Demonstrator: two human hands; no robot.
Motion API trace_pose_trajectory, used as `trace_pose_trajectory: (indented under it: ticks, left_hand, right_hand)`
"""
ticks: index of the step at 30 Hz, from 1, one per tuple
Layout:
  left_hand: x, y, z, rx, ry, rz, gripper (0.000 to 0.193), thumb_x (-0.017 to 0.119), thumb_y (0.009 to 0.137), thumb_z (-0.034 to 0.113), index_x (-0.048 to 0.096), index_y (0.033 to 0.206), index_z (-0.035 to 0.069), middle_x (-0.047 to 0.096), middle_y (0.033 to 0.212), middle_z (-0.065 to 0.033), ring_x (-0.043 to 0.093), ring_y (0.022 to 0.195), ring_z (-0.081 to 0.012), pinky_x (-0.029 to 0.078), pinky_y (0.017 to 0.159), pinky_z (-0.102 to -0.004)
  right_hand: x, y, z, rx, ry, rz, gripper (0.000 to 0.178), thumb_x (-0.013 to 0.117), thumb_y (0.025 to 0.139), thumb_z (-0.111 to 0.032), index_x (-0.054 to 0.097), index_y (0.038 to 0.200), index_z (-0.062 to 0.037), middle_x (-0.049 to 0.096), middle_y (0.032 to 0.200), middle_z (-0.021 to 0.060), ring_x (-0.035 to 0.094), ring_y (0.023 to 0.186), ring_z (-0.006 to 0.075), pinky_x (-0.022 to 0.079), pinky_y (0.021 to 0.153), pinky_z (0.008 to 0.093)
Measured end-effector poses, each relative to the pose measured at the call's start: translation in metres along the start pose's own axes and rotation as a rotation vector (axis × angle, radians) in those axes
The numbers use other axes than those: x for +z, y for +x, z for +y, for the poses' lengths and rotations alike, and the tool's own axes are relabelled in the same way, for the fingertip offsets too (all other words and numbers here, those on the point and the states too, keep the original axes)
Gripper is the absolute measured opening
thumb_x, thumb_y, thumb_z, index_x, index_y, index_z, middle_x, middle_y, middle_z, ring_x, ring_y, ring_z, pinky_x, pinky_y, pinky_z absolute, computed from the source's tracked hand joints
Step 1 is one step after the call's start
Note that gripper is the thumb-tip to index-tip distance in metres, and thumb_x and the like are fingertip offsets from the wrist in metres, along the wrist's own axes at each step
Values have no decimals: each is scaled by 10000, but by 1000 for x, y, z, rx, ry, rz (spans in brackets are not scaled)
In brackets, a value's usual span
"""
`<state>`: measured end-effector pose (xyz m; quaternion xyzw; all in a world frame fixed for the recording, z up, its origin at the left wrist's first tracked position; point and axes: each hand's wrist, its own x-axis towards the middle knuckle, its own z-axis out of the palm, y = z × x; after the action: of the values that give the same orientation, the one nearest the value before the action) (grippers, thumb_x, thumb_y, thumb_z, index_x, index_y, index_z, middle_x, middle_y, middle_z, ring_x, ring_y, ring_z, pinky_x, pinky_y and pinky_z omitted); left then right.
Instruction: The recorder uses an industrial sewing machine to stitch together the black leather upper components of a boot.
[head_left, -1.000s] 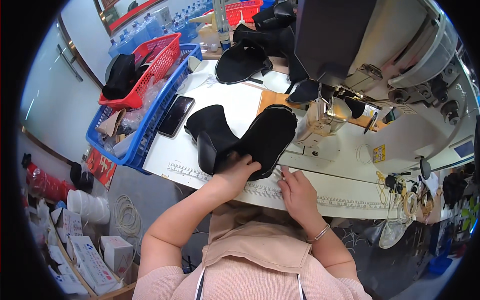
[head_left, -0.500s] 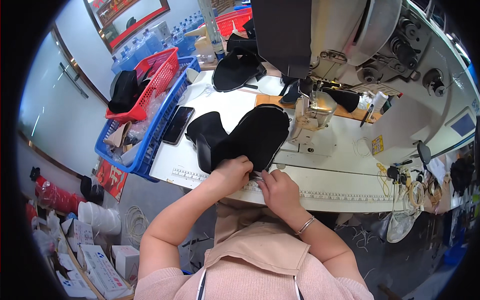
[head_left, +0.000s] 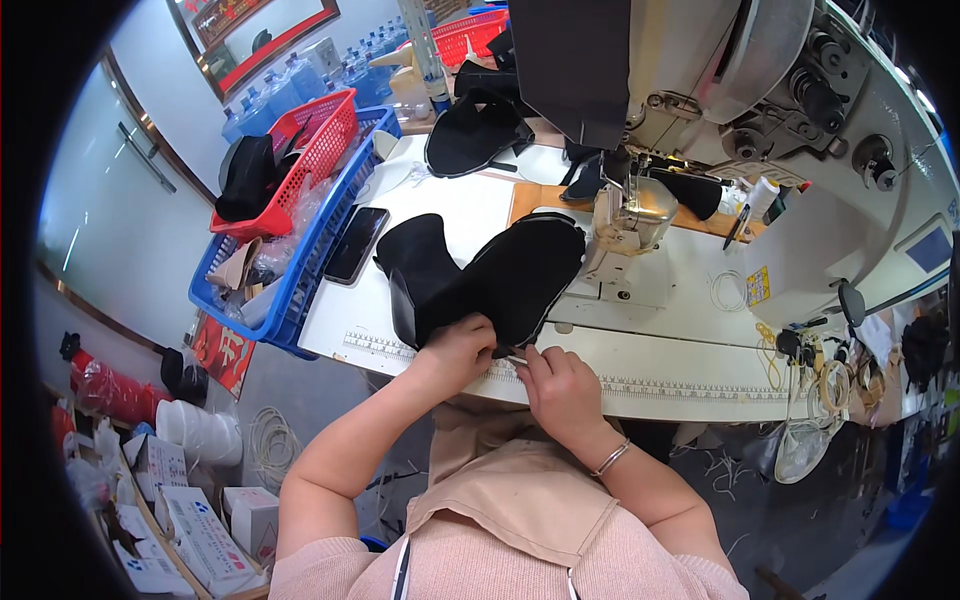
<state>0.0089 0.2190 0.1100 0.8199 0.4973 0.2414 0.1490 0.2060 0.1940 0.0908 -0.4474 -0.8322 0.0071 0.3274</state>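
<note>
A black curved sewn piece (head_left: 515, 275), shaped like a boot upper, lies on the white sewing table with two lobes pointing away from me. My left hand (head_left: 457, 352) is closed on its near end, fingers curled over the black material. Close beside it, my right hand (head_left: 563, 392) is pinched at the piece's near corner, where a small pale bit shows by the fingertips. What exactly the right fingers hold is too small to make out. The far lobe's tip rests next to the sewing head (head_left: 632, 220) of the machine.
Left of the work lie a phone (head_left: 357, 246) and a blue basket (head_left: 278, 325) holding a red basket (head_left: 325, 150). More black pieces (head_left: 475, 138) lie at the back. A ruler strip (head_left: 680, 388) runs along the front edge. The machine body (head_left: 860, 240) fills the right.
The black piece has shifted slightly to the right, and its far edge now shows a pale rim. Both hands stay at its near end, with small finger movements.
</note>
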Motion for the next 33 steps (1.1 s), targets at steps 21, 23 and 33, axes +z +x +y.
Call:
trace_pose_trajectory:
  ticks: [21, 23, 33]
  left_hand:
    - [-1, 4, 4, 8, -93, 78, 100, 614, 705, 3, 572, 793, 22, 552, 900, -108, 596, 755, -325, 506, 645, -394]
    - [-2, 5, 4, -2, -86, 73, 99, 617, 708, 6, 568, 792, 21, 547, 912, -107, 596, 758, -322, 507, 648, -394]
    - [-7, 6, 8, -19, -92, 66, 107, 629, 713, 10, 568, 800, 21, 539, 945, -105, 603, 758, -306, 512, 649, -371]
  right_hand:
    - [11, 12, -5, 63, 86, -50, 245, 657, 811, -208, 609, 985, -41, 555, 794, 83, 592, 692, 230, 513, 577, 333]
    - [13, 13, -5, 62, 84, -47, 222, 655, 815, -210, 601, 956, -47, 556, 795, 85, 597, 694, 234, 515, 579, 336]
    - [12, 15, -7, 96, 113, -80, 173, 640, 835, -210, 536, 835, -72, 557, 768, 90, 605, 666, 249, 517, 555, 349]
